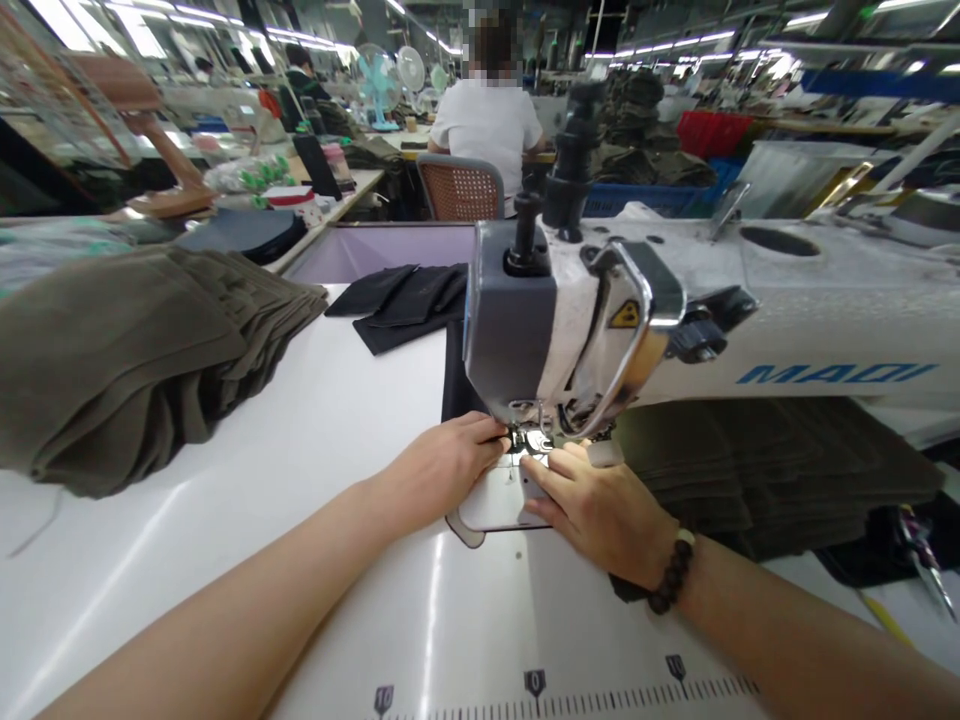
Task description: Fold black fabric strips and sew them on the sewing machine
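Note:
A sewing machine head [517, 320] stands over the metal needle plate [480, 508]. My left hand [442, 470] reaches in from the left, its fingers held together and tips pressed down beside the presser foot [531, 440]. Those fingertips meet a black fabric piece [454, 375] that runs back behind the machine head. From the other side comes my right hand [604, 500], with outstretched index finger and thumb apart over the plate. A dark cloth edge [628, 590] shows beneath its wrist, next to a beaded bracelet [673, 572]. The stitching spot is mostly hidden by my fingers.
A stack of olive fabric pieces [150, 350] lies at left; more olive pieces [750, 470] lie under the machine arm. Several black pieces [409, 295] rest behind. Small scissors [926, 560] lie at far right. A person in white [487, 130] sits ahead, facing away.

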The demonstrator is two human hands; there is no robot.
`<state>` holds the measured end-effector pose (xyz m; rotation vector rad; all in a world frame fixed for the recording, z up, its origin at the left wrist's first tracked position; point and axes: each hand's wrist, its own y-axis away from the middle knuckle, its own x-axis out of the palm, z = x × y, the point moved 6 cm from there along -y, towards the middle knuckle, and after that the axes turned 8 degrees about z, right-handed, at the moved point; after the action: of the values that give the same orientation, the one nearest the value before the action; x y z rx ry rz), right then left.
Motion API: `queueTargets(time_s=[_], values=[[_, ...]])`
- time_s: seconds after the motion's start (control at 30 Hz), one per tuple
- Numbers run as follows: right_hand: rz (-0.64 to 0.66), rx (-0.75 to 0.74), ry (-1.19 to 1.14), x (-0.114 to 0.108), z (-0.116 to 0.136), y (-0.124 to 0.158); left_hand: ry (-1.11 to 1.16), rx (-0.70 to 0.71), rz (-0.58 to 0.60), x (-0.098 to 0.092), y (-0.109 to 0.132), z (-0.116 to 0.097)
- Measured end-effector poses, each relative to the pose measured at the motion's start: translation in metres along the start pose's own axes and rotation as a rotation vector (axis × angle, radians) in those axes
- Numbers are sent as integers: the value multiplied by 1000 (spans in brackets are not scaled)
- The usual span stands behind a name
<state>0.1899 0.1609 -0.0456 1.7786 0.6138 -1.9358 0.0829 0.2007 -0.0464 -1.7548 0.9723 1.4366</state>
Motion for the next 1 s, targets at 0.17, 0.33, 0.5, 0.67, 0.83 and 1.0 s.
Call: queueTargets(time_s=[0.17,0.33,0.5,0.67,0.83,1.0], values=[[8,-2,-23,0,0,0,0,-11,-20,-2,-3,2],[-14,1,-14,-1,0,0,29,9,-36,-7,-5,1],[-9,2,-14,-2,0,0,20,6,-32,-7,-4,3],[10,-14,-25,-2,-1,0,-80,-90,46,-4,1,-5],[-40,-33,-36,-1,-1,3,-71,-113,136,-2,4,-27],[-48,-37,-61,0,-1,3,-54,-94,144,1,0,-33]])
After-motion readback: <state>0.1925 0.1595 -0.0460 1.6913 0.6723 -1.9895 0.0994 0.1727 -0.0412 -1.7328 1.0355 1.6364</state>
